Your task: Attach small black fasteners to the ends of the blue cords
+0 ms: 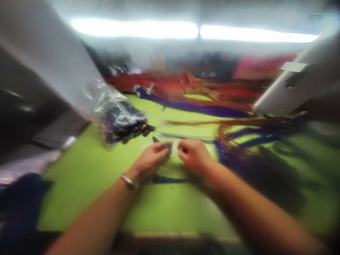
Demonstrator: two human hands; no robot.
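Note:
My left hand [154, 156], with a metal bangle at its wrist, is closed in a pinch over the green tabletop [106, 198]. A small black connector housing [156, 139] pokes out past its fingers. Just to the right, my right hand [195, 154] is curled with thumb and fingers together. Something small and dark sits in its grip, too blurred to name. A narrow gap parts the two hands. Below them lies a short bundle of dark blue wires [170, 179]. Thin dark wires [188, 136] lie just behind my hands.
At the left, a clear plastic bag [117, 109] spills black connector housings [132, 131]. Bundles of red-brown wires [164, 81] and purple wires [196, 106] stretch across the back. More blue wires [249, 138] tangle at the right. Pale slanted panels [297, 81] flank the table under bright tube lights.

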